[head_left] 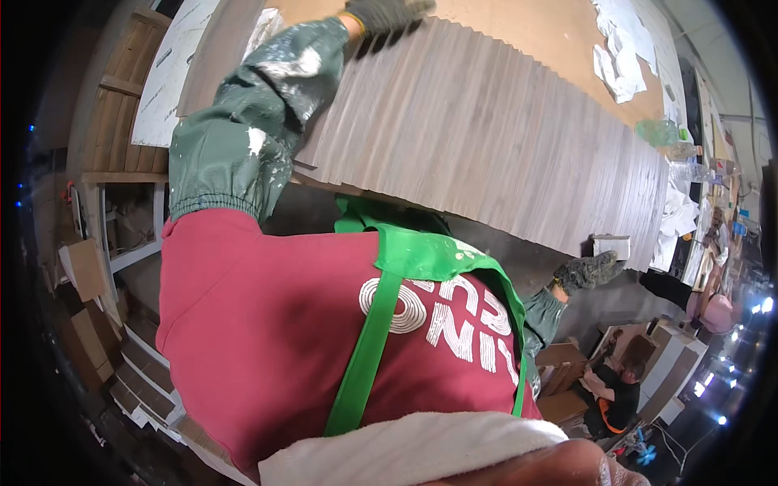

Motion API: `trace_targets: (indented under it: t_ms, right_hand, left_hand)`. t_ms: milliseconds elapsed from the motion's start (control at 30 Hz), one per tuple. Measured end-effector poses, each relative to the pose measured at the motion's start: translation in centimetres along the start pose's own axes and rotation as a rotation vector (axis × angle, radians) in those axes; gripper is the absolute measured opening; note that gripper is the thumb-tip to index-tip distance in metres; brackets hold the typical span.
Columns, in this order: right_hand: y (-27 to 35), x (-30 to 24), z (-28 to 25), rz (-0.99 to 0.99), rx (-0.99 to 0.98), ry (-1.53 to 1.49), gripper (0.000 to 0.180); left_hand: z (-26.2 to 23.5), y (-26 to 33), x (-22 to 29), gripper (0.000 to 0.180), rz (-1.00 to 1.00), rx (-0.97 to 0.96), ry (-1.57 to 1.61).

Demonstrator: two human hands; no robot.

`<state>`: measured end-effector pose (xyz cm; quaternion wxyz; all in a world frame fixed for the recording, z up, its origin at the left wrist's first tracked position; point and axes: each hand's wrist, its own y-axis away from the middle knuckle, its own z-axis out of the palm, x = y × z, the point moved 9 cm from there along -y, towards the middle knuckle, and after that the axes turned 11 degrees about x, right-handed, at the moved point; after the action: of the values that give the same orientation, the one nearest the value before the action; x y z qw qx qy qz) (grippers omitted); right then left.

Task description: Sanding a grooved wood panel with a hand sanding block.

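Note:
A long row of thin wood-grain slats (486,138) lies overlapping on a brown worktable (559,32). My left hand (385,12), in a dark knit glove, rests flat on the far end of the row at the top edge of the view. Its green paint-spattered sleeve (251,121) stretches across the slats. My right hand (587,271), also gloved, is at the near edge of the row on the right, next to a small white block (612,245). Whether it grips anything is unclear. My red shirt and green apron (389,324) fill the lower view.
White paper scraps (620,65) and a green plastic bottle (660,132) lie on the table's far right. Another person (616,389) sits low at the right among cardboard boxes (559,356). Stacked boards (138,381) and boxes stand on the floor at left.

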<state>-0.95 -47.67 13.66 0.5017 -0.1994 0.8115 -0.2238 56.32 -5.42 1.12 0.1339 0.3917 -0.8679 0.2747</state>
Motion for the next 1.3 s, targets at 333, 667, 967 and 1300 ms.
trace_targets:
  t_ms: [333, 667, 967, 1300]
  right_hand:
    - [1.1, -0.3, -1.5, -0.128, 0.073, 0.137, 0.038]
    - [2.1, -0.8, -1.2, -0.228, 0.122, 0.236, 0.037]
    - [2.7, -0.9, -0.5, -0.290, 0.152, 0.287, 0.036]
    - [3.3, -0.5, 1.5, -0.446, 0.178, 0.403, 0.035]
  left_hand:
    - [2.8, 6.0, -5.1, 0.045, -0.478, 0.094, 0.391]
    - [-4.3, 5.7, 2.8, 0.053, -0.235, 0.191, 0.175]
    - [-9.1, 24.9, 16.4, 0.088, 0.296, -0.364, 0.129]
    - [-8.8, 24.7, 15.9, 0.063, 0.362, -0.197, 0.096]
